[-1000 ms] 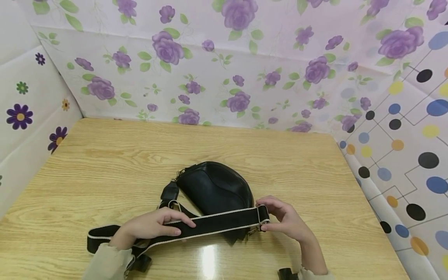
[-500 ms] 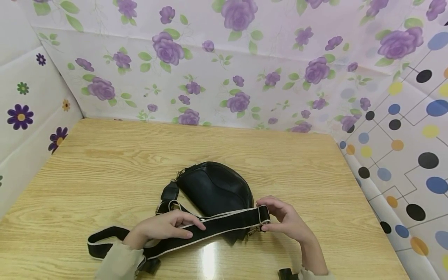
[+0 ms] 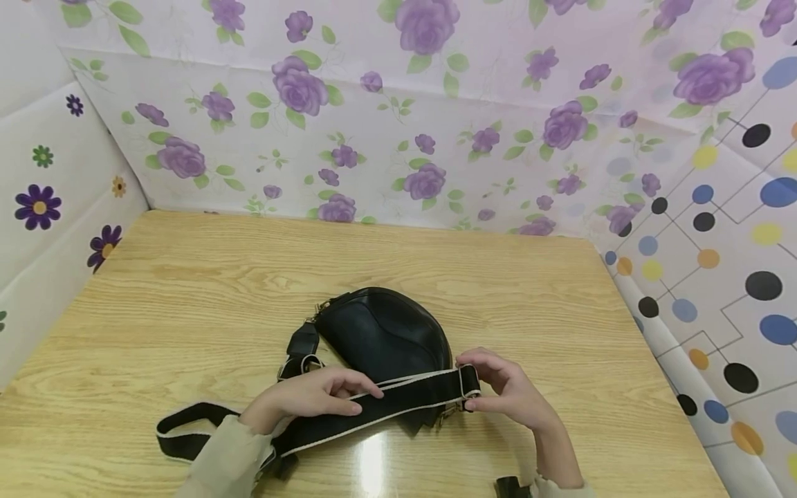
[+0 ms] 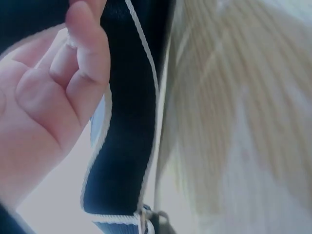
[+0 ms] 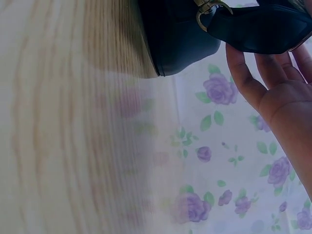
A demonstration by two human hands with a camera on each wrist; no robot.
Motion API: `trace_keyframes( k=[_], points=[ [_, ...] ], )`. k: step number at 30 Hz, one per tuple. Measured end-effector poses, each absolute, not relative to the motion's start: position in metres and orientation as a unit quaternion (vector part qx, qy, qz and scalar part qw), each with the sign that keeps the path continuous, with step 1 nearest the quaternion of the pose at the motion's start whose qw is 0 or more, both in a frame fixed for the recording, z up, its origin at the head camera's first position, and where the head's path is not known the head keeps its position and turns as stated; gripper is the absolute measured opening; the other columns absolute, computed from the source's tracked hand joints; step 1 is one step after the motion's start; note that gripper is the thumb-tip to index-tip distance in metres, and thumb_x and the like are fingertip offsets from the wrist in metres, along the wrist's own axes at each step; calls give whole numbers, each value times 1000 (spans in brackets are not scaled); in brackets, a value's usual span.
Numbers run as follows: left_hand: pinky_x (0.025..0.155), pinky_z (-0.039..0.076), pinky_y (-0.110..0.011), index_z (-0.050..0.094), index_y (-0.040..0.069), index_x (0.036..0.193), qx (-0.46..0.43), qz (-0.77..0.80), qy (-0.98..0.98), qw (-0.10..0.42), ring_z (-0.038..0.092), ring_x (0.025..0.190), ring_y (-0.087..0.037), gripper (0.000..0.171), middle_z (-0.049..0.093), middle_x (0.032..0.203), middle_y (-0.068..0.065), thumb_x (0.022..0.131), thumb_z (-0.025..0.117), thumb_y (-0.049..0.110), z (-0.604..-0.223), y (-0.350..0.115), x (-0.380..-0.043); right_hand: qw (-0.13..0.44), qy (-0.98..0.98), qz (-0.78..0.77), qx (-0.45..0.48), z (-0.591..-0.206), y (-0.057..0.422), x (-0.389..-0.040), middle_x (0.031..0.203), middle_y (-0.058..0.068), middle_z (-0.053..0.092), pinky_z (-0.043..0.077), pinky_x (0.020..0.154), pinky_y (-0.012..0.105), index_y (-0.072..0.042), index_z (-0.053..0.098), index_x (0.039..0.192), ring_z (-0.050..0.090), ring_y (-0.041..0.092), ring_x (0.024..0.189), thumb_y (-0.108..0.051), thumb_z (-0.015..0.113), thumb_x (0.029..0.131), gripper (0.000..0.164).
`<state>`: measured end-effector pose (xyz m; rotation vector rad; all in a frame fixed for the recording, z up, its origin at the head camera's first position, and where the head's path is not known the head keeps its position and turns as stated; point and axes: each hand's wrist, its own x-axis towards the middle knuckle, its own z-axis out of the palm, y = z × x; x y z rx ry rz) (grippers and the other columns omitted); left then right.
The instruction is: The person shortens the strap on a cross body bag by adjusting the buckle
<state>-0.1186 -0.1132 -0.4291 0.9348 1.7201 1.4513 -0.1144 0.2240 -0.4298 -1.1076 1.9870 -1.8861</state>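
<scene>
A black half-moon bag [image 3: 386, 332] lies in the middle of the wooden table [image 3: 187, 290]. Its black strap with white edging [image 3: 411, 394] runs across the front of the bag. My left hand [image 3: 324, 394] grips the strap left of centre, fingers curled over it; the left wrist view shows the strap [image 4: 129, 126] beside my fingers [image 4: 85, 53]. My right hand [image 3: 498, 387] pinches the strap's end by the metal slider [image 3: 470, 380]. In the right wrist view the bag [image 5: 180, 34] and its gold clasp [image 5: 209, 9] sit by my fingers [image 5: 243, 73].
Floral panels [image 3: 398, 138] wall the table at the back and left; a dotted panel [image 3: 716, 277] stands on the right. The strap's loose loop [image 3: 187, 429] trails to the near left. A small black object [image 3: 510, 485] lies at the table's near edge.
My left hand has slid rightward along the strap toward the bag, and the strap now sags between my hands. My right hand and the bag have stayed put.
</scene>
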Motion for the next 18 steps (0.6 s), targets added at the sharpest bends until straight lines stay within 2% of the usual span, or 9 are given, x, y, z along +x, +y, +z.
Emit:
trace_keyframes(
  k=[5, 7, 9, 12, 14, 16, 18],
  points=[
    [93, 33, -21, 52, -2, 120, 382, 554, 654, 347, 34, 50, -1, 33, 38, 56, 11, 90, 53, 13, -426, -107, -121, 95, 672, -635, -370, -430, 224, -114, 110, 29, 46, 43, 83, 30, 7, 48, 119, 50, 21, 101, 17, 67, 68, 55],
    [81, 40, -18, 52, -3, 119, 394, 554, 648, 344, 30, 48, -3, 32, 38, 57, 11, 91, 52, 12, -426, -105, -122, 94, 672, -633, -373, -430, 224, -115, 110, 30, 46, 43, 84, 30, 7, 48, 119, 49, 21, 102, 17, 66, 68, 55],
    [65, 41, -16, 52, -4, 118, 405, 558, 639, 341, 28, 46, -4, 30, 43, 61, 8, 91, 51, 10, -425, -103, -123, 90, 671, -632, -378, -430, 224, -115, 109, 30, 45, 43, 84, 30, 7, 48, 119, 49, 21, 102, 18, 66, 68, 55],
    [46, 30, -16, 54, -5, 117, 420, 567, 621, 341, 26, 43, -6, 29, 59, 83, -4, 91, 51, 8, -424, -101, -125, 89, 667, -632, -383, -430, 224, -116, 109, 29, 46, 43, 83, 30, 9, 47, 118, 49, 22, 101, 18, 66, 68, 54],
    [43, 29, -17, 55, -5, 116, 421, 574, 611, 346, 24, 40, -7, 29, 60, 103, -11, 91, 52, 7, -423, -99, -125, 90, 666, -633, -384, -430, 223, -116, 109, 27, 47, 43, 83, 30, 12, 46, 117, 50, 22, 101, 17, 66, 68, 53],
    [40, 26, -18, 55, -6, 116, 420, 578, 604, 353, 22, 38, -7, 29, 62, 88, -13, 90, 53, 6, -423, -97, -125, 91, 665, -634, -385, -430, 222, -116, 109, 26, 47, 44, 82, 31, 15, 45, 116, 50, 22, 100, 17, 67, 69, 53],
    [38, 25, -18, 55, -6, 116, 419, 578, 603, 356, 21, 36, -6, 30, 53, 61, -11, 89, 54, 5, -423, -95, -125, 92, 665, -634, -384, -430, 222, -116, 110, 25, 48, 44, 82, 31, 15, 45, 116, 50, 22, 100, 16, 67, 69, 52]
  ],
)
